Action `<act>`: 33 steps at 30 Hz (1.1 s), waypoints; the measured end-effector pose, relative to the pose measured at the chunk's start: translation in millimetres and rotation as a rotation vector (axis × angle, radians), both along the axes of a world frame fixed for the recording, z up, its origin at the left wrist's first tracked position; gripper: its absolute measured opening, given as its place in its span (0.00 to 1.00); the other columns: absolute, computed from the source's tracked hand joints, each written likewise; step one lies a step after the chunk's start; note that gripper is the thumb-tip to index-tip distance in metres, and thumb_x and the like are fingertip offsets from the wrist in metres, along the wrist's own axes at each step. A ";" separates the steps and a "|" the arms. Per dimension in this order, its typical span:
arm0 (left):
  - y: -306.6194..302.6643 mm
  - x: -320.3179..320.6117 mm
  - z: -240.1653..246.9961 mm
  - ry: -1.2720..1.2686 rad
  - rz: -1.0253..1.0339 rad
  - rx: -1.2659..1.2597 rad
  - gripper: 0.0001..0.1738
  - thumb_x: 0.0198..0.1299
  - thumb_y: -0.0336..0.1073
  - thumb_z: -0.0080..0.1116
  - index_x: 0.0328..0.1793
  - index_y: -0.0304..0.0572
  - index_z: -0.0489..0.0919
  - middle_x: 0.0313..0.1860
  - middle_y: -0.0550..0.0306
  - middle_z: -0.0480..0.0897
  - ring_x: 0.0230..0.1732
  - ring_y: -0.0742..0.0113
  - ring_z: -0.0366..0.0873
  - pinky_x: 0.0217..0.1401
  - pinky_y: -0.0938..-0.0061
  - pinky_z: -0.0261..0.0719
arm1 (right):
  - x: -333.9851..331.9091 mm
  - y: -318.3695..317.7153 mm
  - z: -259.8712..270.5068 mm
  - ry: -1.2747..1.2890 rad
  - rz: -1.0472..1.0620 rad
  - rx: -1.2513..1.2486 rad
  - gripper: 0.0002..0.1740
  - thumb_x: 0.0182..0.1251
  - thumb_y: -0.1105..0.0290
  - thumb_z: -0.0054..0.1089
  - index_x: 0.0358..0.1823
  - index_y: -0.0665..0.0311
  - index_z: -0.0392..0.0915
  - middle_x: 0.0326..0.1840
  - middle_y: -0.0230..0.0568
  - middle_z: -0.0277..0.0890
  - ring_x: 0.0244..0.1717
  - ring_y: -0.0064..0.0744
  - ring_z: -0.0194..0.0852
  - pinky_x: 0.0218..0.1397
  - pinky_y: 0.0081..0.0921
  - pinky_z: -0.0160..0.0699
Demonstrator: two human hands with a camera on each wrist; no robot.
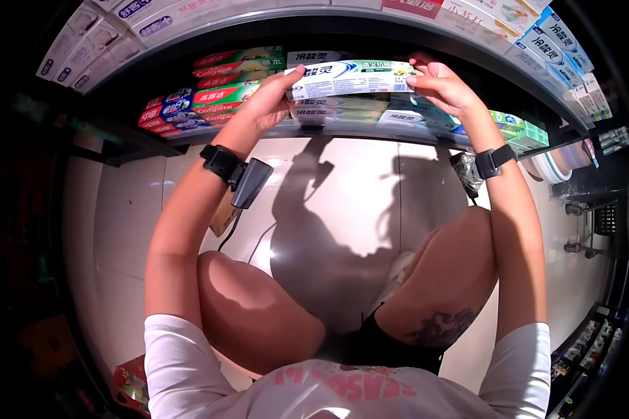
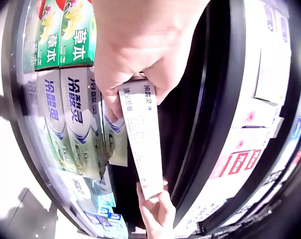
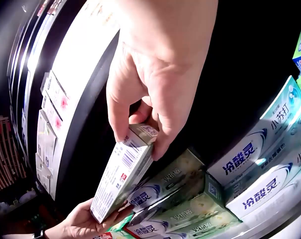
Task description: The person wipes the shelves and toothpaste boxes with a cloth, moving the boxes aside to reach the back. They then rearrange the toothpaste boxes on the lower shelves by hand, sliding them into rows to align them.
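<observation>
A long white and green toothpaste box (image 1: 349,78) is held level in front of the lower shelf, one hand at each end. My left hand (image 1: 274,96) grips its left end, thumb on the near face, as the left wrist view also shows. Its right end is pinched between thumb and fingers of my right hand (image 1: 446,85); in the right wrist view the right hand (image 3: 158,94) holds the end flap beside a barcode. Stacked boxes of the same look (image 2: 73,114) lie on the shelf just behind and below it.
Red and green Colgate boxes (image 1: 220,96) are stacked left of the held box. Light blue toothpaste boxes (image 3: 262,186) stand to the right. An upper shelf edge (image 1: 314,15) curves overhead with more cartons. Tiled floor (image 1: 342,202) lies between my knees and the shelf.
</observation>
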State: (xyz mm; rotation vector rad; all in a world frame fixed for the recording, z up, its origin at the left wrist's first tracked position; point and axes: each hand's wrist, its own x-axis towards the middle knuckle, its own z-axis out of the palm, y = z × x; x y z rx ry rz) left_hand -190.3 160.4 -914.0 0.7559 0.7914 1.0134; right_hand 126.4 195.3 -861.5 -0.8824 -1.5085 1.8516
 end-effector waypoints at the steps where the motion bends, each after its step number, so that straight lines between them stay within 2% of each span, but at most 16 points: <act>1: -4.2 1.5 3.6 0.036 0.024 0.030 0.18 0.62 0.44 0.54 0.50 0.39 0.73 0.45 0.56 0.78 0.43 0.71 0.77 0.41 0.80 0.77 | -1.0 -4.2 1.6 -0.008 -0.021 0.054 0.24 0.55 0.77 0.61 0.52 0.65 0.62 0.49 0.35 0.68 0.51 0.24 0.70 0.53 0.16 0.72; 6: -5.5 2.0 -3.9 -0.029 0.103 0.189 0.17 0.66 0.45 0.47 0.51 0.40 0.73 0.44 0.58 0.78 0.46 0.71 0.75 0.50 0.75 0.73 | -10.8 -10.6 11.4 -0.133 -0.068 0.076 0.29 0.54 0.78 0.61 0.58 0.70 0.61 0.52 0.42 0.68 0.54 0.28 0.70 0.56 0.19 0.73; 8: -1.6 1.6 -7.2 0.061 0.144 0.174 0.18 0.67 0.46 0.45 0.51 0.40 0.73 0.43 0.60 0.78 0.44 0.73 0.74 0.48 0.78 0.72 | -14.3 -11.9 10.5 -0.172 -0.062 0.074 0.30 0.53 0.77 0.62 0.58 0.74 0.61 0.49 0.43 0.70 0.50 0.28 0.72 0.55 0.20 0.74; 10: 2.4 1.4 -8.3 0.403 0.240 0.403 0.18 0.67 0.46 0.44 0.51 0.39 0.73 0.42 0.61 0.78 0.43 0.76 0.74 0.47 0.81 0.71 | -14.3 -1.9 3.6 -0.406 0.013 0.074 0.26 0.54 0.75 0.61 0.54 0.74 0.65 0.49 0.42 0.72 0.47 0.23 0.72 0.54 0.17 0.72; 11: 5.3 0.0 -7.3 0.603 0.297 0.416 0.20 0.65 0.47 0.49 0.53 0.39 0.72 0.43 0.60 0.78 0.43 0.77 0.73 0.46 0.81 0.70 | -14.1 3.1 -6.1 -0.401 -0.058 0.077 0.23 0.54 0.74 0.62 0.51 0.74 0.69 0.45 0.39 0.74 0.44 0.21 0.73 0.51 0.16 0.73; 14: 3.9 9.4 3.6 0.555 0.456 0.420 0.24 0.60 0.47 0.57 0.56 0.39 0.71 0.44 0.58 0.77 0.44 0.75 0.73 0.48 0.80 0.70 | -18.2 -0.9 -2.9 -0.309 -0.086 0.131 0.23 0.53 0.74 0.63 0.51 0.74 0.69 0.44 0.38 0.75 0.43 0.20 0.73 0.49 0.15 0.72; 15: 8.1 4.5 4.7 0.498 0.369 0.360 0.31 0.55 0.46 0.63 0.61 0.39 0.68 0.46 0.55 0.77 0.46 0.72 0.74 0.51 0.79 0.70 | -22.3 -0.9 -5.4 -0.258 -0.120 0.189 0.28 0.51 0.76 0.64 0.54 0.76 0.67 0.45 0.44 0.75 0.45 0.28 0.75 0.54 0.21 0.72; 18: 5.7 -7.1 2.5 0.731 0.194 0.474 0.34 0.53 0.42 0.65 0.63 0.38 0.65 0.48 0.51 0.76 0.48 0.69 0.74 0.54 0.77 0.70 | -26.4 -3.8 -3.6 -0.518 -0.131 0.282 0.27 0.51 0.78 0.63 0.54 0.75 0.67 0.46 0.44 0.76 0.47 0.27 0.74 0.55 0.22 0.71; 19: 9.1 -9.6 -4.6 0.625 0.174 0.471 0.37 0.50 0.38 0.68 0.65 0.37 0.64 0.49 0.50 0.76 0.49 0.68 0.74 0.53 0.77 0.71 | -28.3 1.3 -18.4 -0.371 -0.103 0.300 0.26 0.50 0.80 0.63 0.53 0.74 0.68 0.45 0.42 0.76 0.46 0.26 0.74 0.54 0.22 0.71; 22: 11.5 -19.7 -11.0 0.791 0.166 0.652 0.38 0.48 0.35 0.69 0.65 0.36 0.64 0.49 0.51 0.76 0.51 0.69 0.73 0.52 0.76 0.73 | -31.2 5.2 -30.9 -0.345 -0.108 0.349 0.25 0.50 0.80 0.64 0.51 0.74 0.68 0.44 0.42 0.77 0.44 0.28 0.75 0.52 0.23 0.72; 23: 11.0 -20.5 -11.9 0.995 0.266 0.703 0.37 0.47 0.35 0.70 0.63 0.34 0.65 0.48 0.51 0.77 0.49 0.69 0.74 0.52 0.75 0.74 | -33.3 4.8 -30.9 -0.346 -0.109 0.347 0.25 0.50 0.80 0.64 0.51 0.74 0.68 0.44 0.42 0.77 0.44 0.28 0.75 0.52 0.23 0.72; 26: 17.9 -24.9 -14.9 1.034 0.296 0.637 0.34 0.43 0.35 0.71 0.57 0.32 0.70 0.41 0.50 0.79 0.41 0.66 0.78 0.47 0.75 0.76 | -33.4 5.6 -33.1 -0.401 -0.152 0.355 0.22 0.49 0.79 0.65 0.48 0.72 0.70 0.42 0.42 0.77 0.44 0.28 0.75 0.52 0.23 0.72; 28: 15.9 -26.4 -10.2 0.974 0.178 0.547 0.32 0.42 0.34 0.71 0.54 0.30 0.70 0.42 0.49 0.80 0.42 0.65 0.79 0.47 0.74 0.76 | -31.2 4.8 -35.2 -0.540 -0.110 0.494 0.21 0.49 0.76 0.65 0.45 0.70 0.69 0.41 0.39 0.75 0.43 0.24 0.71 0.50 0.22 0.69; 30: 14.5 -27.0 -12.0 1.038 0.155 0.625 0.36 0.45 0.37 0.71 0.59 0.32 0.67 0.47 0.48 0.77 0.45 0.67 0.77 0.48 0.75 0.77 | -32.3 5.1 -35.2 -0.630 -0.088 0.609 0.23 0.47 0.73 0.67 0.46 0.70 0.69 0.40 0.45 0.75 0.42 0.32 0.74 0.49 0.25 0.70; 31: 13.7 -24.9 -13.6 1.267 0.229 0.618 0.38 0.46 0.39 0.71 0.61 0.33 0.66 0.49 0.46 0.77 0.45 0.63 0.78 0.49 0.73 0.76 | -34.9 1.7 -35.2 -0.789 -0.126 0.799 0.25 0.46 0.71 0.68 0.46 0.70 0.69 0.41 0.49 0.75 0.42 0.38 0.74 0.49 0.27 0.71; 33: 14.9 -25.6 -14.6 1.337 0.237 0.718 0.39 0.46 0.41 0.70 0.62 0.34 0.64 0.50 0.45 0.76 0.45 0.62 0.78 0.49 0.72 0.75 | -39.2 -3.7 -35.9 -0.978 -0.215 1.137 0.30 0.43 0.66 0.69 0.48 0.71 0.68 0.41 0.58 0.73 0.44 0.52 0.73 0.50 0.33 0.71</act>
